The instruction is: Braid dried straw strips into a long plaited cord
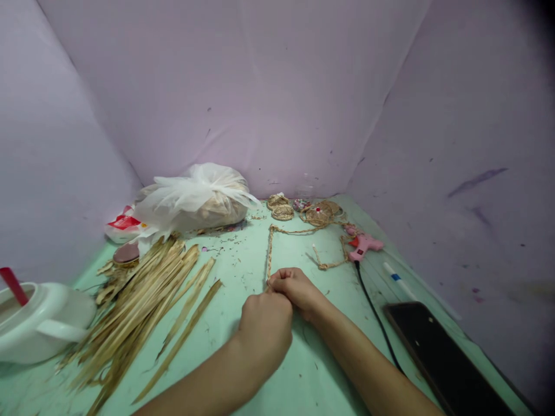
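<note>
One long tan braided plant-fibre cord (269, 254) on the pale-green bench (243, 271), running away from the hands, then bending right toward small woven pieces. Already braided along the visible run; near end covered by fingers, so can't tell if finished. At that end: pinch grip by right hand (295, 286), with curled, closed left hand (265, 323) touching it, contents hidden. Off right, beside pink glue gun (366, 244): knotted, frayed tan end (323, 266), apparently untrimmed; can't confirm same cord. Beyond: round tan woven disc with red centre (323, 218), seemingly complete. Off left: plenty of flat straw-coloured dry strips (143, 294), loose and unbraided. Behind those: tied translucent-white plastic bag (203, 202).
</note>
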`<state>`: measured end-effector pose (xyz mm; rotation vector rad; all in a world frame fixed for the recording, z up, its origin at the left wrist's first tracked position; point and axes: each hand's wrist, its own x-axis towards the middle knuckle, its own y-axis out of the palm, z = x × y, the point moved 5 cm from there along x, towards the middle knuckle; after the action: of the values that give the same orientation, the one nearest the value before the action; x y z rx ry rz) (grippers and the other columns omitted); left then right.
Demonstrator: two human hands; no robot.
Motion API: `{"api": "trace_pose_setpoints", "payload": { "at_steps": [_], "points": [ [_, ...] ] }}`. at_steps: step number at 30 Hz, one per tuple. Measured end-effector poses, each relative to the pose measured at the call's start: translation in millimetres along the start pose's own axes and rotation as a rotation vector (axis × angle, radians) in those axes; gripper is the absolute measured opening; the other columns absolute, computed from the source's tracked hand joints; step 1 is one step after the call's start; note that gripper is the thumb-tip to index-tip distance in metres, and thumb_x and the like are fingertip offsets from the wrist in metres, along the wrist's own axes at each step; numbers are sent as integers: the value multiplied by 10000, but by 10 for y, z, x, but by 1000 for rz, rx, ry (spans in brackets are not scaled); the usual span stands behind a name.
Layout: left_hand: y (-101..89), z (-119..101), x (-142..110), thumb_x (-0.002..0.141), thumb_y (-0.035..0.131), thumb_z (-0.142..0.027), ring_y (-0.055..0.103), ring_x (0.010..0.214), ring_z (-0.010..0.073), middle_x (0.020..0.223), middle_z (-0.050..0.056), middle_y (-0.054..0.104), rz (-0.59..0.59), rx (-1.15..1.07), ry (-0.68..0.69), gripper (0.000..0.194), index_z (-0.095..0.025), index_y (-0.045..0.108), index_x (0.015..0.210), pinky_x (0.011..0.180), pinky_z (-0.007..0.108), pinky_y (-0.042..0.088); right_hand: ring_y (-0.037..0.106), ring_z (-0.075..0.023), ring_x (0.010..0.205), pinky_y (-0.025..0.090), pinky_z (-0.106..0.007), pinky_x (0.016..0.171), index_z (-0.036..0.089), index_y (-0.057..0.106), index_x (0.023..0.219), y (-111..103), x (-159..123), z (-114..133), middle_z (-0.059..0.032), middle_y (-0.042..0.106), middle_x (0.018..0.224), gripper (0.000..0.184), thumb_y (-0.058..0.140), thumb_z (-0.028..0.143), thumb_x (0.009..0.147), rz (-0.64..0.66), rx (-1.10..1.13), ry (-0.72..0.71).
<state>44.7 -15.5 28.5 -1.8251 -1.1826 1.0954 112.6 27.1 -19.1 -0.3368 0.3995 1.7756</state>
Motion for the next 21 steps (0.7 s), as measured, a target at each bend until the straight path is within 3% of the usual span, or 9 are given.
{"api": "trace_pose_setpoints", "payload": {
  "at_steps": [3,5,7,9,11,17,21],
  "points": [
    [-224,146,100,671,471,-178,577,662,199,664,103,614,-113,-66,-36,179,-139,636,727,612,276,390,291,-37,336,171,-195,368,132,514,514,-15,6,6,62,411,370,46,503,108,553,36,-27,-1],
    [-371,319,190,706,436,-184,547,550,150,616,64,596,-223,-309,-152,280,-130,603,925,544,251,384,221,-29,307,114,-203,352,135,509,504,-24,6,7,80,346,336,78,517,149,581,73,-45,17],
    [-283,444,288,702,440,-186,475,413,121,507,15,537,-56,-616,-271,335,-105,552,1007,433,231,346,199,-26,298,94,-203,347,138,500,497,-32,7,4,86,324,324,114,534,183,596,107,-33,34],
    [-119,455,352,691,449,-192,423,357,96,470,0,501,163,-862,-276,247,-85,575,874,366,210,299,253,-30,309,115,-197,349,137,497,505,-36,13,3,67,387,344,105,546,181,587,141,-1,30],
    [-10,439,381,682,467,-216,396,340,73,463,-2,483,273,-978,-219,158,-93,566,683,337,193,270,307,-34,334,146,-191,357,135,504,526,-40,27,-1,40,472,400,86,553,177,584,179,0,14],
    [44,476,387,633,485,-208,315,286,63,353,-43,381,241,-772,-231,131,-136,510,526,313,190,207,430,-60,453,281,-179,445,129,549,624,-73,88,26,-5,584,553,30,543,158,627,180,-320,-158],
    [86,539,458,561,461,-137,290,305,72,296,-48,307,105,-548,-255,128,-154,448,435,351,209,190,508,-109,546,303,-199,480,132,600,652,-87,18,118,-44,629,616,77,528,140,624,-36,-793,-294]
  ]
}}
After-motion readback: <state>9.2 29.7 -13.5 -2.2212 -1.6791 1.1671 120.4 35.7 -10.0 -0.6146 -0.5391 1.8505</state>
